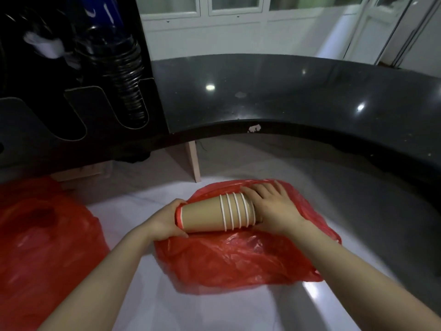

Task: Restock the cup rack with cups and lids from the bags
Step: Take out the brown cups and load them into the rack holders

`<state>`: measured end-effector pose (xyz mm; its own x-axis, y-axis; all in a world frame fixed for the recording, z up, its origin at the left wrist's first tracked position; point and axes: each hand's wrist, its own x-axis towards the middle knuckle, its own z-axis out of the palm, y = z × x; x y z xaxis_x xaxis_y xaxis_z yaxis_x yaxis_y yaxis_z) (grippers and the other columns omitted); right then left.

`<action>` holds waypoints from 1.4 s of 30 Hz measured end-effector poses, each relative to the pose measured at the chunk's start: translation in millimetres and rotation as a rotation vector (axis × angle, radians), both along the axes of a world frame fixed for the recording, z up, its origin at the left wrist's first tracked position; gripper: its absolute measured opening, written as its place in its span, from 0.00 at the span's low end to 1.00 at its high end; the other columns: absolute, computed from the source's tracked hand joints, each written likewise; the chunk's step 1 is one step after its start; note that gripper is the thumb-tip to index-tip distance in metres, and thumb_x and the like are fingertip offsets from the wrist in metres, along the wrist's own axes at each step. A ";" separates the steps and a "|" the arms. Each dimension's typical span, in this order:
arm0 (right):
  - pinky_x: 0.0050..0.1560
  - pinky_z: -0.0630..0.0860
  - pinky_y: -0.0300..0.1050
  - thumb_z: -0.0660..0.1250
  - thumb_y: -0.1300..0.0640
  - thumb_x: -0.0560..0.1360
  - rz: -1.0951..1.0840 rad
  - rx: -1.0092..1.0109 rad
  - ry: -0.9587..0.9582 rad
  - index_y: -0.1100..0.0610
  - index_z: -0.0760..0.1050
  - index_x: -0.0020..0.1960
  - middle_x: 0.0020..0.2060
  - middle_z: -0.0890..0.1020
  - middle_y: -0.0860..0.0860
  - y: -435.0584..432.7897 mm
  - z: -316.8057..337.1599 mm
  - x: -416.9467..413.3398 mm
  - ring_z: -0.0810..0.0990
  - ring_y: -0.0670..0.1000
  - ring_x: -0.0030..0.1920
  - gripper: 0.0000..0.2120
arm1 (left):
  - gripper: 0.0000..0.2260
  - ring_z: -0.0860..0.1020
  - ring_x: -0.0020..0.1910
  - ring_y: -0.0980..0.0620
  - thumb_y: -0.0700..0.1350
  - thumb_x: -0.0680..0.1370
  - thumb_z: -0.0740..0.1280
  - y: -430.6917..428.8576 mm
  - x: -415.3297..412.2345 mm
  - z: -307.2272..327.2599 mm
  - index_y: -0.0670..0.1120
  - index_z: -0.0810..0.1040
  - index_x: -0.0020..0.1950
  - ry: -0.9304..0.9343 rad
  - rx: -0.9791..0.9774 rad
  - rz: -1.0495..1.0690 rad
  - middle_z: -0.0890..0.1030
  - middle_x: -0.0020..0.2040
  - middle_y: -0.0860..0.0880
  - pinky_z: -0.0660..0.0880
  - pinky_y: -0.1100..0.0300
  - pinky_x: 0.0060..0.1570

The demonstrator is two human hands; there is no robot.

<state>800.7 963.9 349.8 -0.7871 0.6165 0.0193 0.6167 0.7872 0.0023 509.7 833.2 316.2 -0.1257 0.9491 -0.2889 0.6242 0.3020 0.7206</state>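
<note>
A nested stack of brown paper cups (214, 215) with white rims lies on its side over a red plastic bag (241, 261) on the floor. My left hand (164, 222) grips the stack's narrow end together with a fold of the red bag. My right hand (269, 206) wraps the wide rim end. The black cup rack (78, 111) stands on the counter at the upper left, with a column of black lids (128, 84) in one slot and an empty U-shaped slot beside it.
A second red bag (40, 237), bulging, sits on the floor at the left. The dark curved counter (286, 96) runs across the middle, its edge overhanging the floor. A wooden leg (194, 161) stands under it. White glossy floor lies around the bags.
</note>
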 end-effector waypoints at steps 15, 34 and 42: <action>0.50 0.72 0.42 0.79 0.45 0.55 -0.125 -0.377 0.682 0.48 0.70 0.61 0.54 0.78 0.44 -51.1 35.8 22.8 0.77 0.48 0.53 0.38 | 0.45 0.72 0.61 0.57 0.52 0.56 0.78 -47.3 29.4 26.8 0.54 0.66 0.71 -0.124 0.116 0.122 0.69 0.66 0.51 0.71 0.63 0.59; 0.54 0.76 0.46 0.78 0.46 0.54 0.180 -0.391 0.851 0.41 0.67 0.62 0.54 0.75 0.37 -173.0 146.5 -89.0 0.75 0.41 0.55 0.38 | 0.28 0.79 0.55 0.55 0.40 0.65 0.74 -168.0 38.7 172.8 0.51 0.70 0.62 -0.546 0.831 0.364 0.82 0.53 0.55 0.75 0.64 0.49; 0.60 0.62 0.40 0.78 0.43 0.59 0.418 -0.241 0.680 0.43 0.54 0.75 0.66 0.67 0.46 -279.4 165.3 -184.3 0.65 0.48 0.64 0.52 | 0.35 0.78 0.60 0.48 0.49 0.59 0.79 -297.2 -17.4 178.5 0.49 0.71 0.64 -0.534 0.955 0.627 0.81 0.59 0.49 0.73 0.50 0.60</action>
<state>616.4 684.4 515.1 -0.8165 0.3243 0.4777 0.0797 0.8827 -0.4630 492.4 536.0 494.7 -0.7083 0.6271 0.3242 0.1268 -0.3387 0.9323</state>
